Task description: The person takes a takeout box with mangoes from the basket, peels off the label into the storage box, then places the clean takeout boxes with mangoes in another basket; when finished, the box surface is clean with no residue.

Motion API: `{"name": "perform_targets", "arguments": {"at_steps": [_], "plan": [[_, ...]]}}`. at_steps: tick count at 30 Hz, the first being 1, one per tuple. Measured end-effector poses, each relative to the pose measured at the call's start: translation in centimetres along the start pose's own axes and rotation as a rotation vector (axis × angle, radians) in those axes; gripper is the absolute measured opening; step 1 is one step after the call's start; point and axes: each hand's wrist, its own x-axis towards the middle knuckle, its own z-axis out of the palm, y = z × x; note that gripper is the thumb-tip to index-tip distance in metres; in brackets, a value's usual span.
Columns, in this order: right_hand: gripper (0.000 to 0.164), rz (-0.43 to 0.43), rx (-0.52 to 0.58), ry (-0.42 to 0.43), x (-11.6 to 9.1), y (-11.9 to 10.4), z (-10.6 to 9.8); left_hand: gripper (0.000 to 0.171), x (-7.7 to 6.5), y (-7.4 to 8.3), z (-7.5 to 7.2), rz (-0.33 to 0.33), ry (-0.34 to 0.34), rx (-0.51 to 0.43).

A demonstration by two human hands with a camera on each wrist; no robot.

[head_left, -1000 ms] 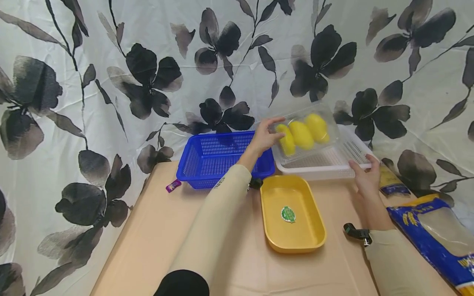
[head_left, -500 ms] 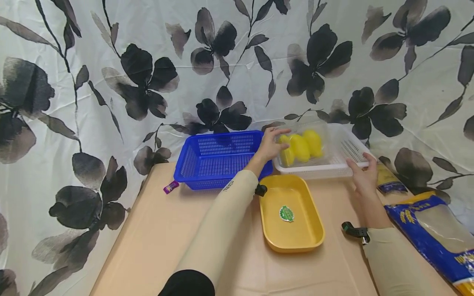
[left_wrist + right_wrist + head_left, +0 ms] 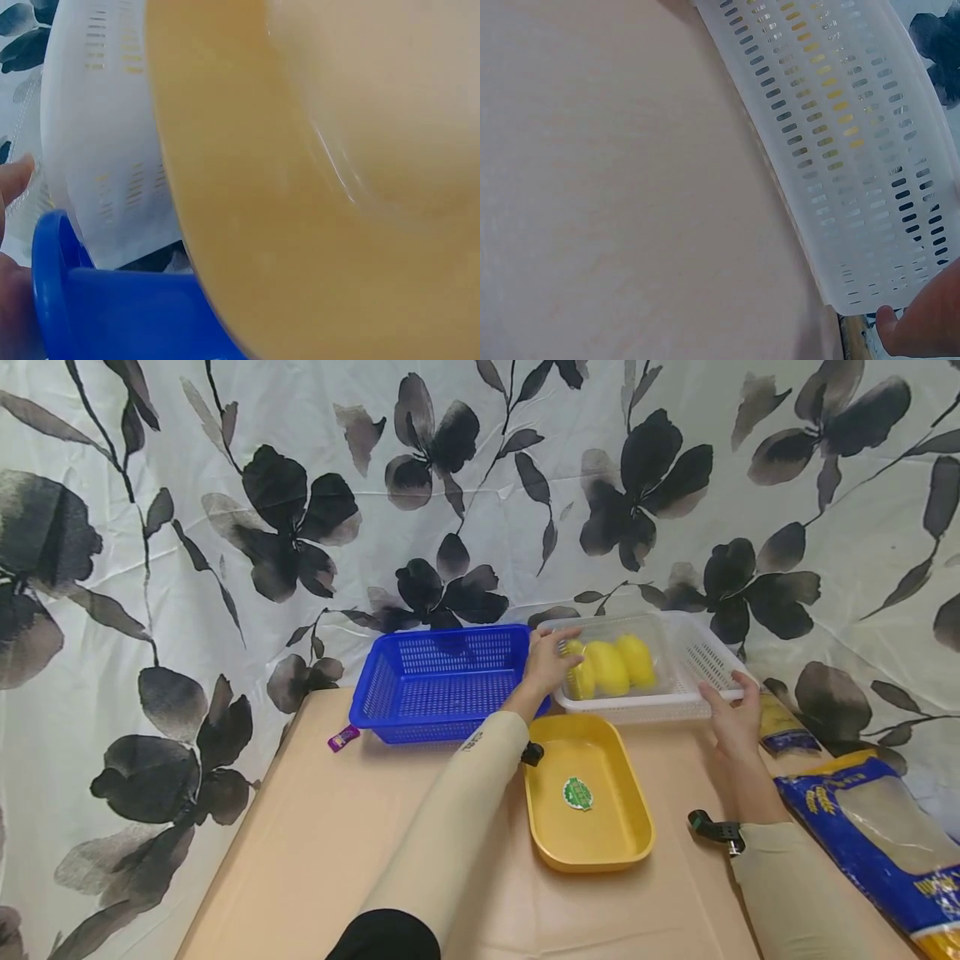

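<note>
A clear plastic pack of yellow, lemon-like fruits (image 3: 611, 667) lies inside the left part of the white perforated basket (image 3: 693, 672). My left hand (image 3: 549, 662) holds the pack by its left end, fingers over its edge. With thumb and fingers my right hand (image 3: 735, 714) grips the white basket at its right end. In the right wrist view, the basket's slotted side (image 3: 832, 150) shows yellow through its holes, and my right hand (image 3: 922, 319) is at its near corner. Only part of my left hand (image 3: 15, 300) shows in the left wrist view.
A blue basket (image 3: 442, 727) stands left of the white one, beneath my left wrist. In front is a yellow tray (image 3: 588, 835) with a green sticker. A small purple packet (image 3: 343, 738) lies at left. Blue-and-yellow bags (image 3: 862, 827) lie on the right. Floral cloth hangs behind.
My left hand has lowered the pack from a tilted position above the white basket down into it. My right hand has stayed on the basket's right end.
</note>
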Motion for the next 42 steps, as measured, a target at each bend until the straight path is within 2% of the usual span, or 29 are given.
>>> {"name": "perform_targets", "arguments": {"at_steps": [3,9,12,19,23,28,34,38,42], "plan": [[0.071,0.005,0.015,0.000,0.0,0.1,0.0,0.050,0.0,0.1,0.2,0.003,0.001,0.009],[0.071,-0.013,0.054,0.003,-0.2,0.1,0.1,0.087,-0.2,0.3,0.5,-0.004,-0.087,0.088],[0.070,-0.020,0.037,0.008,-0.2,0.2,0.0,0.093,-0.4,0.6,0.9,-0.018,-0.099,0.098],[0.068,-0.029,0.058,0.021,-0.4,0.2,0.1,0.080,-1.0,1.4,1.4,-0.023,-0.062,0.115],[0.064,-0.034,0.034,0.030,-0.4,0.2,0.2,0.076,-1.4,1.8,1.4,-0.048,-0.085,0.115],[0.064,-0.036,0.007,0.025,-0.4,0.1,0.4,0.075,-1.6,2.5,1.3,-0.031,-0.113,0.147],[0.064,-0.039,-0.002,0.030,-0.4,0.2,0.4,0.077,-1.8,3.8,2.2,-0.046,-0.117,0.164],[0.064,-0.036,-0.006,0.022,-0.4,0.3,0.4,0.062,-2.1,3.6,2.6,-0.077,-0.102,0.119],[0.064,-0.052,-0.022,0.022,-0.3,0.4,0.4,0.046,-2.1,3.2,2.8,-0.077,-0.049,0.073]]}}
